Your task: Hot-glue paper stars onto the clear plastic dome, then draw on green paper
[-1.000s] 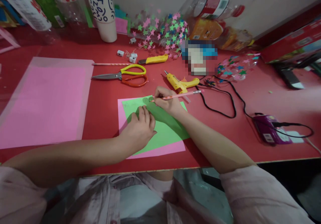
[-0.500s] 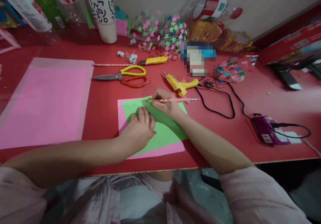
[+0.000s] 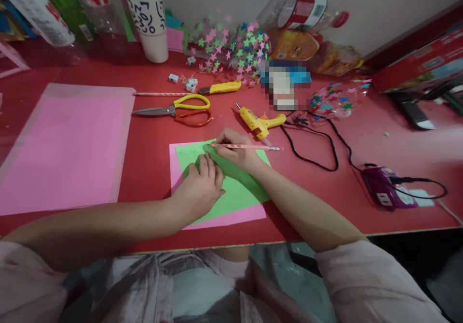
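Gripped in my right hand [image 3: 237,149] is a pink patterned pencil [image 3: 253,147], its tip on the upper part of a green sheet of paper [image 3: 235,192] and its eraser end pointing right. My left hand [image 3: 202,183] lies flat on the same sheet, fingers stretched toward its top edge. Under the green sheet sits a pink sheet [image 3: 249,214], showing along the left and bottom. Faint pencil marks show near the green sheet's top left corner. Just beyond my right hand lies a yellow glue gun [image 3: 258,121].
Scissors [image 3: 181,109], a yellow cutter knife [image 3: 224,87] and another pencil [image 3: 161,94] lie behind the paper. Pink sheets in a clear sleeve [image 3: 72,149] are at left. A black cable runs to a purple power strip [image 3: 387,186]. Bottles and a white cup [image 3: 154,28] line the back.
My right hand has shifted slightly left along the top of the green paper, and the pencil has swung from slanted to nearly level. My left hand has stayed put.
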The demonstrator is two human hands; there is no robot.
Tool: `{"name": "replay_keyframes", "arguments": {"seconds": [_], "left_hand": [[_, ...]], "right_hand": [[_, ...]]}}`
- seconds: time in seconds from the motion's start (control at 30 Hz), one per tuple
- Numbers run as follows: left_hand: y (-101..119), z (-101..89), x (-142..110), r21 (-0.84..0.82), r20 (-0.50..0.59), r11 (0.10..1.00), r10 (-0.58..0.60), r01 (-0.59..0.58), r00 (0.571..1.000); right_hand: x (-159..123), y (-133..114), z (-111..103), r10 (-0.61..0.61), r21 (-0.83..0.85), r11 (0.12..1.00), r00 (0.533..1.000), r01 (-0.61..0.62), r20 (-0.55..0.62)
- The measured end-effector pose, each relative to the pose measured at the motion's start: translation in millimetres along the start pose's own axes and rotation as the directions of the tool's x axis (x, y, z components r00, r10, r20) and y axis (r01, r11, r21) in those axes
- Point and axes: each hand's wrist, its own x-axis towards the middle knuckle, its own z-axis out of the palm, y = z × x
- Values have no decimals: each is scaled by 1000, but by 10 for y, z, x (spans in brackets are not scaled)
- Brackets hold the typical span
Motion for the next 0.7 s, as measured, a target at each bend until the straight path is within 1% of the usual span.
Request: {"name": "replay_keyframes", "arguments": {"seconds": [0.23, 0.57, 0.7], "left_hand": [[-6, 6, -1, -1, -7, 1000, 7, -7, 1000], [0, 2, -5, -14, 2, 1000, 2, -2, 1000], [-2, 3, -2, -11, 2, 1000, 0, 1, 1000]], "right_hand": [[-4, 28, 12, -37, -27, 999, 998, 36, -47], [-6, -23, -4, 37, -46, 998, 992, -43, -124], [-3, -33, -5, 56, -52, 997, 989, -64, -136]]}}
